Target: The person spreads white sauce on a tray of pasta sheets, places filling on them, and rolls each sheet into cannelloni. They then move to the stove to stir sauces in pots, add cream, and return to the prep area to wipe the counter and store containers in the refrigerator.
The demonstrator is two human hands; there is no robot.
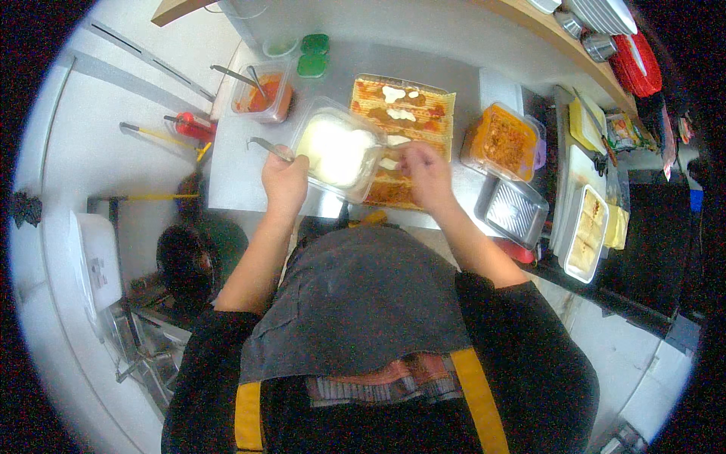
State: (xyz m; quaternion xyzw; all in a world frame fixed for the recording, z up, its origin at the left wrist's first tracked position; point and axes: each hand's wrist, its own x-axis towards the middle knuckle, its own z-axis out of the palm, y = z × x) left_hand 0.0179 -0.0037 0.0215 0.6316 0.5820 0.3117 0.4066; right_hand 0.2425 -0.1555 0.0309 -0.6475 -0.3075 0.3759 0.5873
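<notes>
My left hand [286,180] is closed on the near left edge of a clear plastic tub [321,188] filled with white sauce [333,151]. A metal utensil handle [269,148] sticks out to the left by my left thumb. The tub is held over the left edge of a rectangular tray [452,121]. In the tray lies a ridged, orange-red sauced layer with several white dollops [401,115] down its middle. My right hand [427,175] hovers above the tray's near right part, its fingers bent together. What they grip is blurred and cannot be made out.
Back left, a tub of red sauce [261,113] holds utensils, near green lids [312,54]. To the right stand a tub of orange-brown meat filling [501,140], an upturned clear container [514,209] and a white tray of food portions [584,234]. A wooden shelf [522,26] overhangs the back.
</notes>
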